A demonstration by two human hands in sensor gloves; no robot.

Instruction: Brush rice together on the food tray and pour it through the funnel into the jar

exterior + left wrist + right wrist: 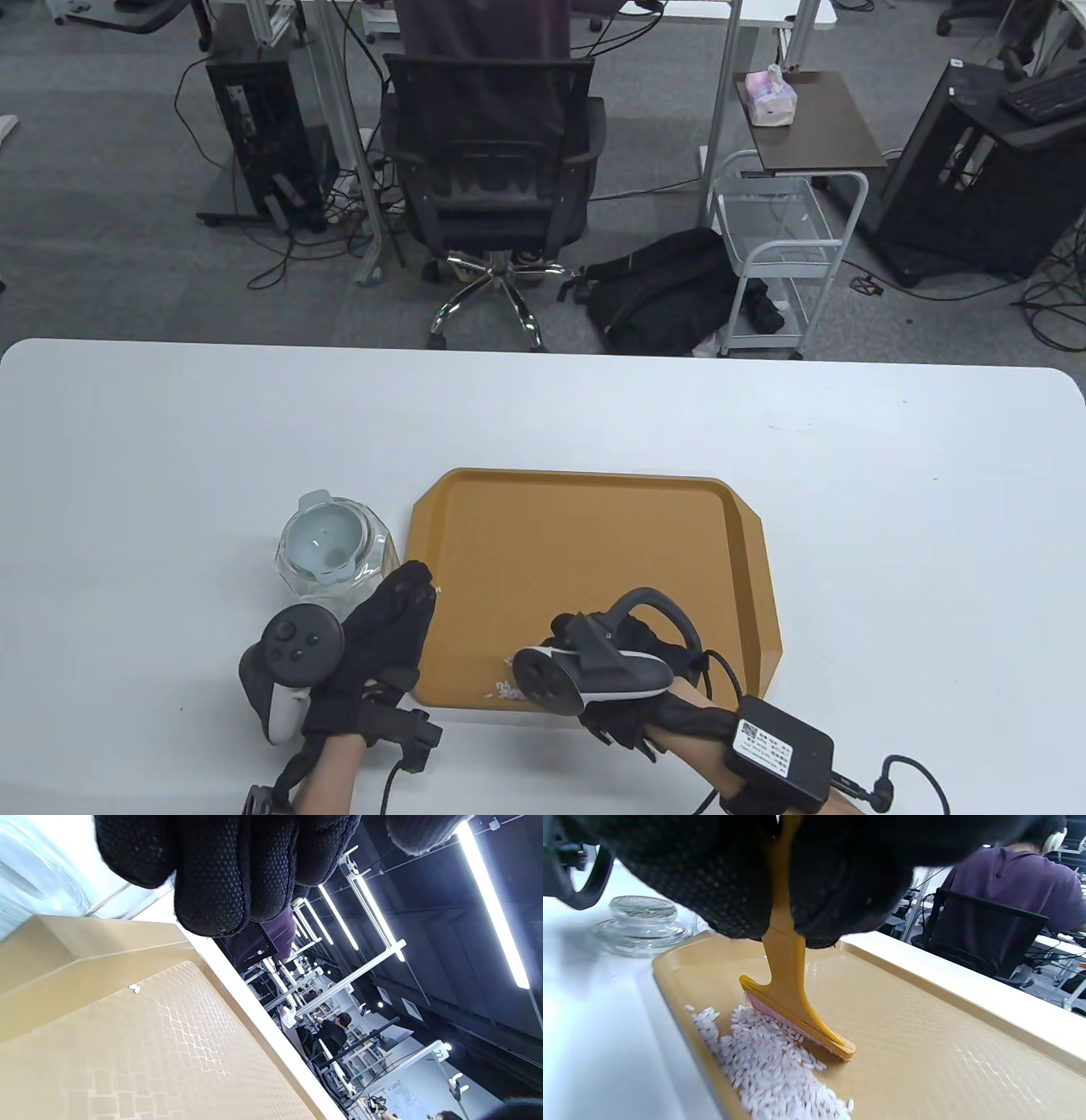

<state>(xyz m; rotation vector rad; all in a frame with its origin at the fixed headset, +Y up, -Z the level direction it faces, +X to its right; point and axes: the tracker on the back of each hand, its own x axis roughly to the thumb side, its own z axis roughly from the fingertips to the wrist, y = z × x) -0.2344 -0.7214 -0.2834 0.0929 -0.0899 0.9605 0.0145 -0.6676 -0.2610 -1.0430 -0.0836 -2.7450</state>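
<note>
An orange-brown food tray (594, 560) lies at the table's middle front. A pile of white rice (768, 1065) sits against its near rim, and a little of the rice (509, 692) shows in the table view. My right hand (564, 637) grips the handle of a yellow brush (789, 984), whose pink bristles stand on the tray against the rice. Left of the tray stands the glass jar (335, 556) with a pale funnel (318, 543) in its mouth. My left hand (407, 594) lies with fairly straight fingers (225, 870) at the tray's left rim, holding nothing.
A glass piece (642, 921) that looks like a lid lies on the table beside the tray's left corner. One loose grain (135, 988) lies on the tray near that corner. Behind the table sit an office chair (492, 161) and a person.
</note>
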